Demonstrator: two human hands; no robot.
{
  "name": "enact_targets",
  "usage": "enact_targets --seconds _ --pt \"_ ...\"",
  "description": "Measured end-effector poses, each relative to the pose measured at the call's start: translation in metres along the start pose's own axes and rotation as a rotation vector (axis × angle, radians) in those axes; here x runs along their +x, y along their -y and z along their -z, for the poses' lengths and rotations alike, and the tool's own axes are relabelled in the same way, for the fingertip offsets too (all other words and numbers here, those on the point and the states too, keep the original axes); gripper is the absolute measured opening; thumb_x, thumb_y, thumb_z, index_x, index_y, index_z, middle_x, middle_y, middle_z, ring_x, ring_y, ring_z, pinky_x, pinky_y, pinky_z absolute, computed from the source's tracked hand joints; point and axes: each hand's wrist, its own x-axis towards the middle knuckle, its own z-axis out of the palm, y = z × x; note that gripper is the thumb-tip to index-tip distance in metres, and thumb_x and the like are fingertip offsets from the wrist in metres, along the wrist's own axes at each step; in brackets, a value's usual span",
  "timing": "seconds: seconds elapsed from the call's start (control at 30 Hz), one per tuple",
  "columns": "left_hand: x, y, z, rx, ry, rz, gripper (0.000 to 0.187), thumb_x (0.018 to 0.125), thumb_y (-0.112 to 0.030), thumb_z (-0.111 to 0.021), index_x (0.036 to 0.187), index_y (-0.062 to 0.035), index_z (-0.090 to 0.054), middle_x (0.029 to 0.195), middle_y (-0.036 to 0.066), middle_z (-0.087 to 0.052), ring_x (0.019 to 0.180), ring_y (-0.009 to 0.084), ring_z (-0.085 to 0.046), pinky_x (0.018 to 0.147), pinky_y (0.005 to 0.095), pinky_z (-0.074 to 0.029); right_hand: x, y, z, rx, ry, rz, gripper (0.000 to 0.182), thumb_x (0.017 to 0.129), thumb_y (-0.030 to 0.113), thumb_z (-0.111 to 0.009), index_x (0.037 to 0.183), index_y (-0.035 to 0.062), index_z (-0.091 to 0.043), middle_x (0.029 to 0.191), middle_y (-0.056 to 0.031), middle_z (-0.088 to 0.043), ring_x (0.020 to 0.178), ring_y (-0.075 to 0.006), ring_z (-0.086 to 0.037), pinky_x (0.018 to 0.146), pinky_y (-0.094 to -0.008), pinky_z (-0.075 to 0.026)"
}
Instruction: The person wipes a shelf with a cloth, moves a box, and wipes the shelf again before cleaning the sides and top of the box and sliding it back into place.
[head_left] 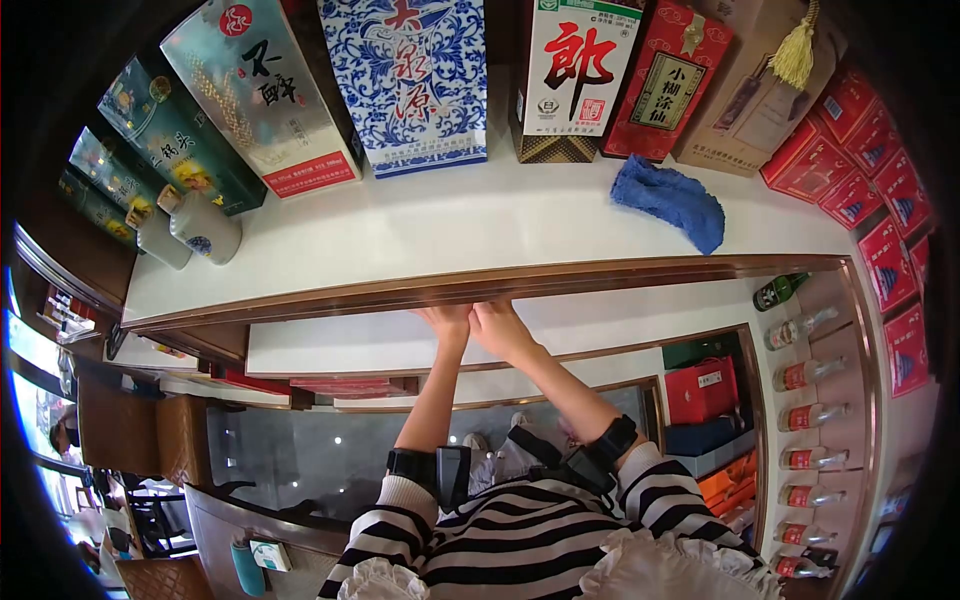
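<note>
My left hand (447, 319) and my right hand (498, 326) are side by side, touching or nearly so, just under the front edge of the upper white shelf (400, 235). The wooden edge (480, 290) hides most of the fingers of both, so what they hold, if anything, is out of sight. Below them runs a lower white shelf (330, 343). A crumpled blue cloth (667, 202) lies on the upper shelf, to the right and apart from both hands.
Along the back of the upper shelf stand several liquor boxes, among them a blue-and-white box (408, 90) and a red box (665, 80). Two small bottles (205, 228) sit at its left. Several glass bottles (815, 415) line the right side, near a red bag (700, 392).
</note>
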Motion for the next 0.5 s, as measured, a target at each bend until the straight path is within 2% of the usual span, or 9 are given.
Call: enact_targets --seconds 0.03,0.17,0.23,0.27,0.33,0.37,0.4,0.47,0.5 --pt "-0.001 0.010 -0.014 -0.066 -0.245 -0.127 0.062 0.065 -0.036 -0.061 0.113 -0.0043 -0.038 0.118 0.021 -0.033 0.109 0.0388 -0.025 0.090 0.0529 -0.016 0.001 0.001 -0.001 0.015 -0.045 0.051 0.048 0.078 0.010 -0.043 0.123 0.0022 -0.027 0.122 -0.0269 -0.030 0.111 -0.0456 -0.027 0.092 -0.0477 -0.028" --pt "-0.002 0.019 -0.017 -0.059 -0.326 -0.262 0.067 0.065 -0.039 -0.062 0.115 -0.0052 -0.033 0.123 0.018 -0.027 0.111 0.0392 -0.021 0.090 0.0512 -0.016 -0.003 0.013 0.003 0.151 -0.009 0.013 0.048 0.075 0.007 -0.044 0.121 0.0010 -0.029 0.118 -0.0280 -0.032 0.108 -0.0464 -0.029 0.090 -0.0485 -0.030" --pt "-0.002 0.014 -0.011 -0.053 -0.433 -0.303 0.069 0.053 -0.037 -0.068 0.107 -0.0041 -0.038 0.110 0.020 -0.036 0.102 0.0382 -0.029 0.085 0.0526 -0.021 -0.005 0.016 0.002 0.188 -0.050 0.019 0.048 0.072 0.004 -0.044 0.118 -0.0014 -0.032 0.115 -0.0285 -0.034 0.105 -0.0462 -0.031 0.088 -0.0484 -0.031" --pt "-0.003 0.012 -0.007 -0.046 -0.432 -0.300 0.069 0.053 -0.037 -0.068 0.107 -0.0041 -0.038 0.110 0.020 -0.036 0.102 0.0382 -0.029 0.085 0.0526 -0.021 -0.006 0.017 0.000 0.193 -0.044 0.019 0.048 0.072 0.004 -0.044 0.118 -0.0014 -0.032 0.115 -0.0285 -0.034 0.105 -0.0462 -0.031 0.088 -0.0484 -0.031" --pt "-0.007 0.001 0.006 -0.083 -0.366 -0.212 0.069 0.053 -0.038 -0.068 0.106 -0.0046 -0.039 0.110 0.020 -0.035 0.102 0.0377 -0.028 0.084 0.0511 -0.021 -0.008 0.017 -0.004 0.179 -0.261 0.159 0.046 0.070 0.002 -0.044 0.115 -0.0045 -0.035 0.114 -0.0284 -0.035 0.104 -0.0456 -0.033 0.088 -0.0475 -0.031" --pt "-0.012 -0.006 0.015 -0.048 -0.260 -0.130 0.077 0.051 -0.037 -0.070 0.110 -0.0031 -0.034 0.114 0.023 -0.031 0.107 0.0389 -0.025 0.087 0.0521 -0.019 -0.011 0.017 -0.004 0.183 -0.254 0.159 0.046 0.070 0.002 -0.044 0.115 -0.0045 -0.035 0.114 -0.0284 -0.035 0.104 -0.0456 -0.033 0.088 -0.0475 -0.031" --pt "-0.015 -0.009 0.019 -0.043 -0.261 -0.123 0.077 0.051 -0.037 -0.070 0.110 -0.0031 -0.034 0.114 0.023 -0.031 0.107 0.0389 -0.025 0.087 0.0521 -0.019 -0.014 0.017 -0.002 0.195 -0.270 0.174 0.045 0.069 0.001 -0.044 0.113 -0.0054 -0.036 0.114 -0.0277 -0.036 0.103 -0.0450 -0.033 0.088 -0.0467 -0.032" --pt "-0.022 -0.013 0.022 -0.176 -0.374 -0.073 0.090 0.048 -0.034 -0.073 0.116 -0.0010 -0.025 0.121 0.027 -0.021 0.113 0.0408 -0.019 0.091 0.0528 -0.015 -0.021 0.018 -0.003 0.212 -0.276 0.188 0.044 0.068 0.000 -0.044 0.112 -0.0064 -0.037 0.114 -0.0269 -0.036 0.102 -0.0444 -0.034 0.088 -0.0459 -0.032" --pt "-0.025 -0.016 0.025 -0.183 -0.315 -0.010 0.101 0.047 -0.031 -0.075 0.121 0.0004 -0.014 0.124 0.031 -0.010 0.115 0.0440 -0.013 0.093 0.0536 -0.013 -0.025 0.019 -0.003 0.221 -0.338 0.204 0.045 0.068 -0.001 -0.044 0.112 -0.0066 -0.038 0.114 -0.0258 -0.037 0.102 -0.0437 -0.035 0.088 -0.0449 -0.032"
